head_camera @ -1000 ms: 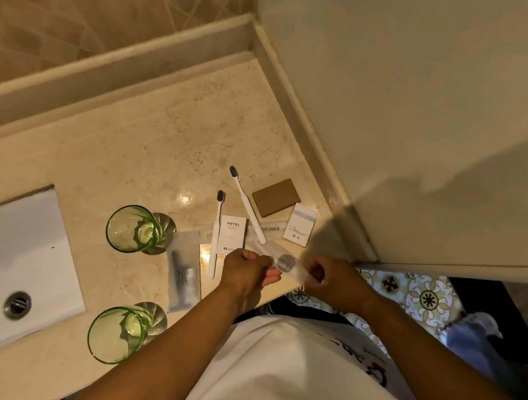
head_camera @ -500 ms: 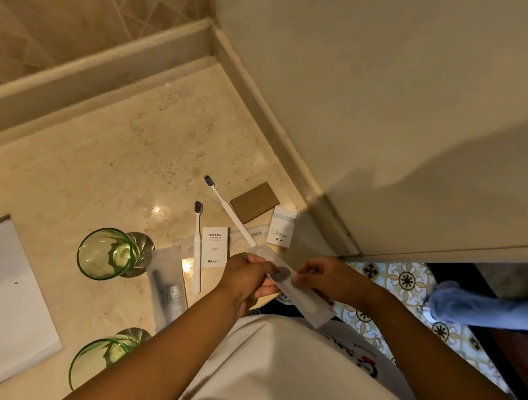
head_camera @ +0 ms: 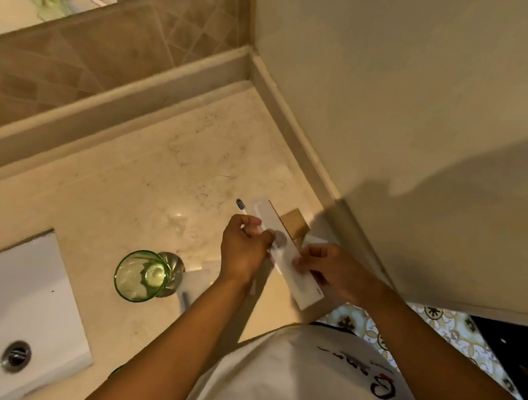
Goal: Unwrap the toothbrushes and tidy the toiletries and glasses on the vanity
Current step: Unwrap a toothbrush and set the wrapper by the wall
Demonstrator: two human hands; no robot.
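Observation:
A long white toothbrush wrapper (head_camera: 285,262) with a round grey sticker is held slantwise over the marble vanity (head_camera: 131,190), near its right end. My left hand (head_camera: 243,247) pinches it beside the sticker. My right hand (head_camera: 330,268) grips its lower half. The dark bristle head of an unwrapped white toothbrush (head_camera: 240,205) shows above my left hand; its handle is hidden behind that hand. A green glass (head_camera: 142,276) stands upright left of my left wrist.
A brown card packet (head_camera: 293,225) lies behind the wrapper by the wall. A clear sachet with a small tube (head_camera: 194,286) lies beside the glass. The white sink (head_camera: 10,308) with its drain is at lower left. Patterned floor tiles (head_camera: 439,334) show past the counter's edge.
Both hands have lifted the wrapper up and away from me, over the laid-out toiletries, which are now mostly covered. The view has shifted, so the nearer green glass is almost out of sight.

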